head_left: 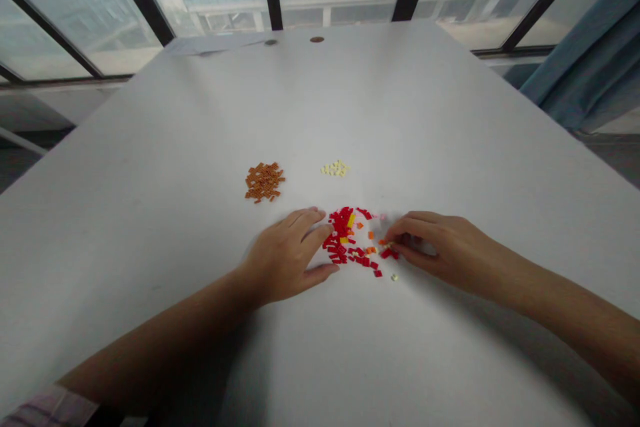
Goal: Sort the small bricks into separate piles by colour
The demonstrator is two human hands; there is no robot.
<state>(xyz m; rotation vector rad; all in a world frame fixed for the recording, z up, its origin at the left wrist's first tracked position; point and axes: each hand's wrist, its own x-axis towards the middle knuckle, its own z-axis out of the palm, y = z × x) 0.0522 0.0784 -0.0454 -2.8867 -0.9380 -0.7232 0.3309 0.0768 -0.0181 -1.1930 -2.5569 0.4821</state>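
Small red pieces, mixed with a few yellow, orange and pale ones, lie spread on the white table. My left hand rests at the pile's left side, fingers apart and fingertips touching its edge. On the right side, my right hand has thumb and fingertips pinched together over some red and orange pieces. Whatever sits between those fingertips is too small to make out. A single pale yellow piece lies just below the right hand.
A heap of small brown pieces lies beyond my left hand. Farther to the middle is a little group of pale yellow pieces. Two round spots show at the table's far edge, before the windows. A blue curtain hangs at right.
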